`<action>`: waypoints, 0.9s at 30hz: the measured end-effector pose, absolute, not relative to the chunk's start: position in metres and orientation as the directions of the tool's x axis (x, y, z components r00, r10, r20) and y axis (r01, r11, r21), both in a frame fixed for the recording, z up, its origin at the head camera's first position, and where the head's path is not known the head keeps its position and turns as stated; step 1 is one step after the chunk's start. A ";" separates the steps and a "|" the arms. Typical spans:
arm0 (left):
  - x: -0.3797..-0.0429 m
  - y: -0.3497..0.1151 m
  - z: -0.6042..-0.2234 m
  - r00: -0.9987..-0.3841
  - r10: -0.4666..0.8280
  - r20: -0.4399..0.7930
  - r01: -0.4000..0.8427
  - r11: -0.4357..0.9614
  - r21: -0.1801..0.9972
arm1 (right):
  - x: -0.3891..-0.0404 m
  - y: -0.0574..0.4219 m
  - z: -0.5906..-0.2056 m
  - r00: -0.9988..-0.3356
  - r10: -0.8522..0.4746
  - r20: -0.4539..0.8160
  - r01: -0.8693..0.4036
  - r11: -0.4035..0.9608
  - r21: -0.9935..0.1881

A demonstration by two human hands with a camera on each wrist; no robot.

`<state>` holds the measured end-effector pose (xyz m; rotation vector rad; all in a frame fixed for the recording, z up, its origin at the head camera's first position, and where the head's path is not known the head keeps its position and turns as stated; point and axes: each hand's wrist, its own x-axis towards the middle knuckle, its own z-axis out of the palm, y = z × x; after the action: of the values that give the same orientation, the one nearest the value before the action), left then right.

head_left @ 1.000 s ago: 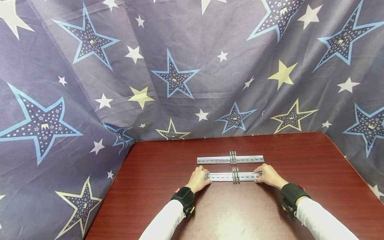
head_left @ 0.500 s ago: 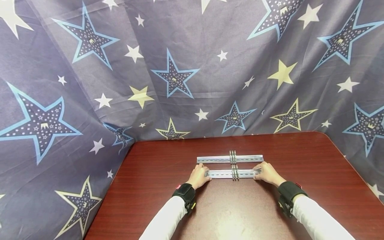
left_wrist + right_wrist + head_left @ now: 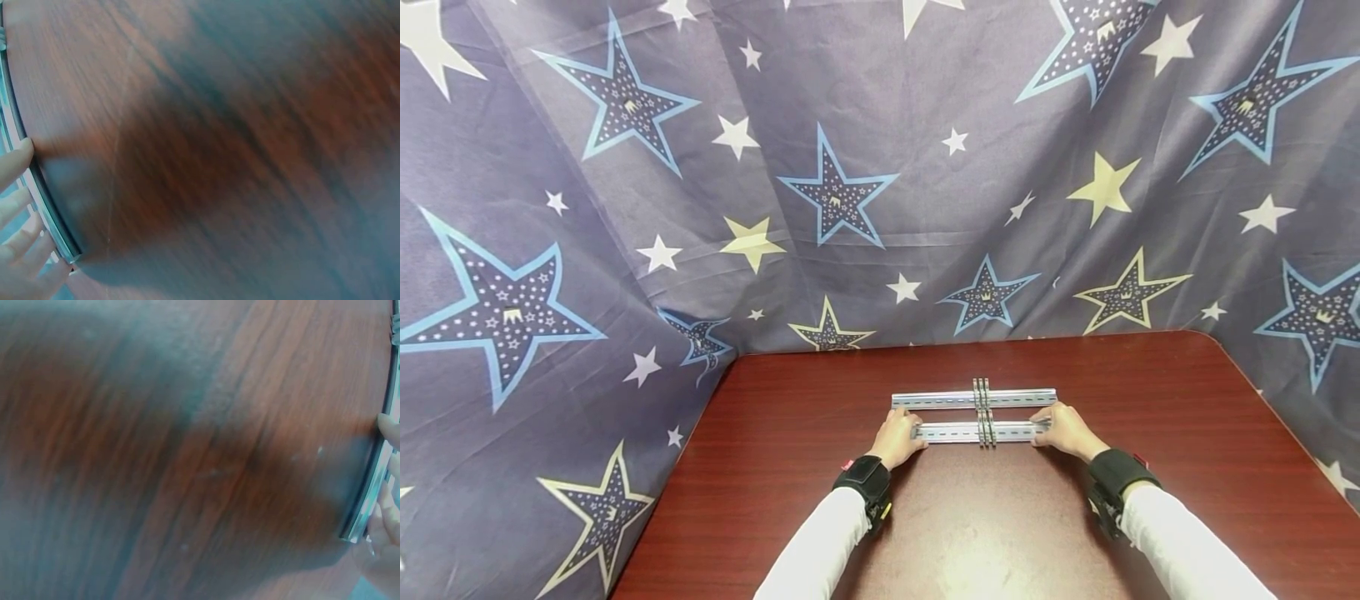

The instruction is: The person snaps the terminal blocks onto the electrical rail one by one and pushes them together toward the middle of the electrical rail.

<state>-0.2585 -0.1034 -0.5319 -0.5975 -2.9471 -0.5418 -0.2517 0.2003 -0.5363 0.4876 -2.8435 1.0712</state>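
Observation:
A slotted metal DIN rail point(image 3: 951, 432) lies crosswise in front of me, with several thin clips or terminal pieces point(image 3: 986, 427) standing across its middle. My left hand point(image 3: 895, 439) grips its left end, thumb on the near edge and fingers over the far side. At the opposite end, my right hand point(image 3: 1066, 432) holds it the same way. Both wrist views show the rail's long near edge point(image 3: 47, 200) between thumb and fingers. Just beyond is a second, similar DIN rail point(image 3: 936, 401) with its own clips point(image 3: 982, 393) at mid-length. The two clip groups almost line up and meet in the head view.
The reddish-brown wood table point(image 3: 790, 467) has a rounded back right corner. A grey-blue curtain point(image 3: 925, 208) printed with stars hangs behind it and along both sides. Dark bands point(image 3: 862, 483) with small cameras sit on both wrists.
Both hands have moved the near rail away from me, narrowing the gap to the far rail. The far rail stays about where it was.

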 end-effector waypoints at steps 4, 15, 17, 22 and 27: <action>-0.260 -0.102 -0.531 -0.926 0.348 0.146 0.377 0.866 0.329 | -0.254 0.201 -0.536 -0.957 -0.252 0.144 -0.285 0.719 -0.634; -0.263 -0.101 -0.527 -0.927 0.347 0.140 0.374 0.860 0.347 | -0.274 0.214 -0.562 -0.928 -0.304 0.216 -0.365 0.625 -0.690; -0.264 -0.101 -0.528 -0.928 0.345 0.141 0.373 0.859 0.351 | -0.273 0.213 -0.560 -0.928 -0.301 0.220 -0.367 0.625 -0.689; -0.267 -0.102 -0.532 -0.924 0.349 0.157 0.382 0.858 0.343 | -0.259 0.201 -0.536 -0.947 -0.274 0.165 -0.313 0.691 -0.651; -0.269 -0.102 -0.533 -0.921 0.352 0.167 0.389 0.858 0.336 | -0.257 0.197 -0.530 -0.962 -0.243 0.126 -0.266 0.724 -0.636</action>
<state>-0.2685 -0.1019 -0.5331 -0.5858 -2.9318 -0.5613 -0.2570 0.1968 -0.5301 0.4266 -2.8856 1.0727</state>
